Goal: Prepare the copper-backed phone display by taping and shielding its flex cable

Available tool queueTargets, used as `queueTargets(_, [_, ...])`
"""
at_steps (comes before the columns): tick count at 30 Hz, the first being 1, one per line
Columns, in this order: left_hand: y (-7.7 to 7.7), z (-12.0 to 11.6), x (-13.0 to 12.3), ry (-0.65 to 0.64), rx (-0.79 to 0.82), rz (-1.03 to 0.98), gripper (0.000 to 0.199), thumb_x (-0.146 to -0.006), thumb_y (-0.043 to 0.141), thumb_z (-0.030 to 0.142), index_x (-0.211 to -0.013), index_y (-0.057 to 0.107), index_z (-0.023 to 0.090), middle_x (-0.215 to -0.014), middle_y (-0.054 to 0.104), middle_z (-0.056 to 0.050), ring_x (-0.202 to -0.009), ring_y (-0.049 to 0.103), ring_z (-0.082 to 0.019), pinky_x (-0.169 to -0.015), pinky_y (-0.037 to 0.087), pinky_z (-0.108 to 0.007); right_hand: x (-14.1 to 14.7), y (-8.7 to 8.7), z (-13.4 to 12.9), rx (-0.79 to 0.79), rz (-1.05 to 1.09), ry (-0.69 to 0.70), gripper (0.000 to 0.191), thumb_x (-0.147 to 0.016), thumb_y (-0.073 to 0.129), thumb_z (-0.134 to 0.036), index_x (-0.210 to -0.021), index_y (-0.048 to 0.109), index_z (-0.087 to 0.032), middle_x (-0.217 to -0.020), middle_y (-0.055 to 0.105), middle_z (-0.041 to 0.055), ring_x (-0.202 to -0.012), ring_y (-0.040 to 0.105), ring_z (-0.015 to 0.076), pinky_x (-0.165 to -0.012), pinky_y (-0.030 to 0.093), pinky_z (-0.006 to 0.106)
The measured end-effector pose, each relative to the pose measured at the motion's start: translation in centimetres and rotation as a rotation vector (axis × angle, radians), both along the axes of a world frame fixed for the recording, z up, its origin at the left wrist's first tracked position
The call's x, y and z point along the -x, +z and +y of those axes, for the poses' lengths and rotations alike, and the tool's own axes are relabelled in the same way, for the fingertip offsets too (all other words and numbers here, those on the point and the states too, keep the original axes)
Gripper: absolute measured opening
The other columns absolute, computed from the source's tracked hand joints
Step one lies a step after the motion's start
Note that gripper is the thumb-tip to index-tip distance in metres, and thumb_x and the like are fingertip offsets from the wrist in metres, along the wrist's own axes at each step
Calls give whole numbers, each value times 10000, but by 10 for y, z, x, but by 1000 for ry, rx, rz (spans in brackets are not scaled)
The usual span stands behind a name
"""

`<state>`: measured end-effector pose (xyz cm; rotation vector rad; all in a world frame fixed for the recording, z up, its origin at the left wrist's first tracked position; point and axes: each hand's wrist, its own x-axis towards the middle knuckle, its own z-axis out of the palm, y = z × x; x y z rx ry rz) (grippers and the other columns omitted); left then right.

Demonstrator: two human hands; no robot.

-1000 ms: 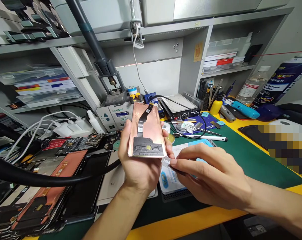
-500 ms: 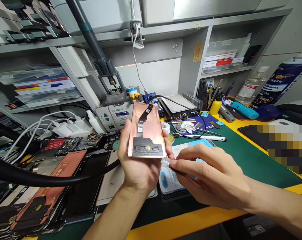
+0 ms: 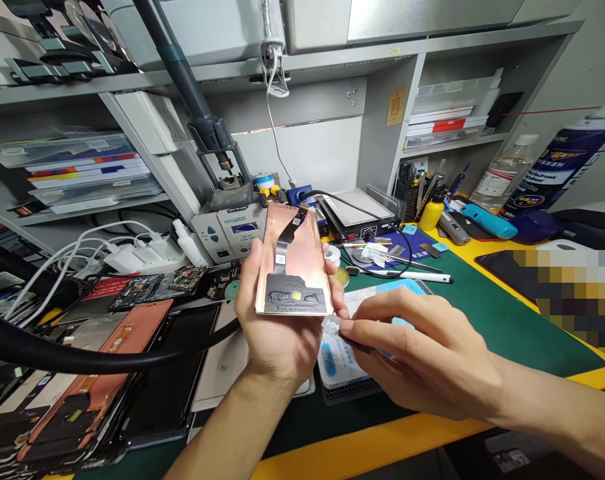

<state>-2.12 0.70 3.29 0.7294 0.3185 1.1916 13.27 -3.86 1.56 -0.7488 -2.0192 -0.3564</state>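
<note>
My left hand (image 3: 279, 350) is closed around the edges of a phone screen panel (image 3: 309, 243), its copper-coloured back turned up. A black flex cable (image 3: 291, 230) runs down the panel to a dark patch of film with a small yellow square. Just below the panel's lower right corner, my right hand (image 3: 422, 343) pinches a small thin grey piece (image 3: 332, 325) with white flecks on it; its kind is unclear and the fingers cover part of it. Beneath the right hand lies a white-and-blue packet (image 3: 339, 363) on a dark perforated pad.
Several phone panels, including a copper-backed one (image 3: 142, 327) and a black one (image 3: 185, 370), lie at the left. A thick black hose (image 3: 132, 362) crosses in front of them. Behind stand a hot-air station (image 3: 232, 230) and a heating plate (image 3: 355, 210). A white pen-like tool (image 3: 422, 276) rests on the green mat.
</note>
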Motion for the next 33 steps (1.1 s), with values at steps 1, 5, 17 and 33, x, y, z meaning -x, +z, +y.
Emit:
queueTargets(1, [0, 0, 0, 1, -2, 1, 602, -925, 286, 592, -1032, 639, 117, -800, 629, -103, -562, 628, -207, -459, 521, -306, 0, 0, 0, -7, 0, 1, 190, -801, 675, -84, -970, 685, -173, -844, 716, 45, -684, 668, 96, -605, 537, 177])
queueTargets(5, [1, -1, 0, 19, 14, 11, 611, -924, 292, 590, -1054, 632, 100, -786, 620, -100, -544, 621, -204, -446, 515, -306, -1, 0, 0, -32, -21, -5, 183, -807, 677, -84, -970, 690, -167, -835, 711, 50, -660, 662, 95, -555, 513, 179])
queueTargets(17, [0, 1, -1, 30, 94, -21, 350, -943, 375, 512, -1076, 623, 302, -823, 667, -69, -591, 664, -237, -537, 507, -336, -3, 0, 3, -20, -7, -12, 214, -820, 656, -60, -1007, 691, -159, -852, 712, 75, -738, 704, 126, -624, 565, 200])
queueTargets(33, [2, 0, -1, 20, 199, -4, 391, -932, 390, 502, -1172, 557, 243, -884, 642, -93, -612, 655, -224, -527, 518, -317, -4, -4, 4, -14, 23, -48, 229, -791, 713, -43, -1003, 703, -130, -857, 707, 95, -691, 692, 125, -612, 549, 209])
